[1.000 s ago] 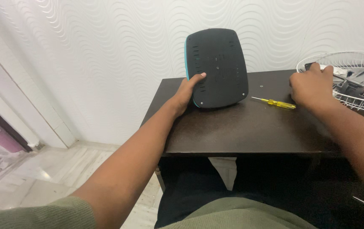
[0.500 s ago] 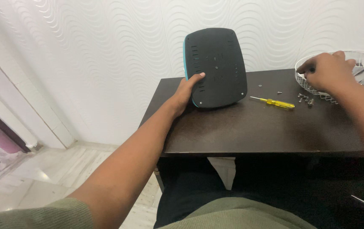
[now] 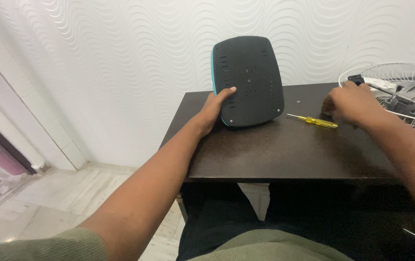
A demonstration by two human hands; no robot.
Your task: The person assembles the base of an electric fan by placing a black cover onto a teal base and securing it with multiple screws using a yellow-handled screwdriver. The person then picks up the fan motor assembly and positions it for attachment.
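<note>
Gripping the rounded, matte black plastic base (image 3: 248, 79) upright at upper centre of the dark, smooth wooden table (image 3: 275, 150), our left hand (image 3: 214, 108) is clasping its edge; our right hand (image 3: 350, 104) is curling, fingers down, beside the slim yellow screwdriver (image 3: 313, 121), its grasp unclear.

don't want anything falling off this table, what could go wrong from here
1. The black base plate stands on edge, steadied only by the left hand on its left side; if that grip loosens it may tip over.
2. A small screw lies loose on the dark table and could be knocked off.
3. The right hand is low beside the yellow screwdriver and might nudge it into rolling.
</note>
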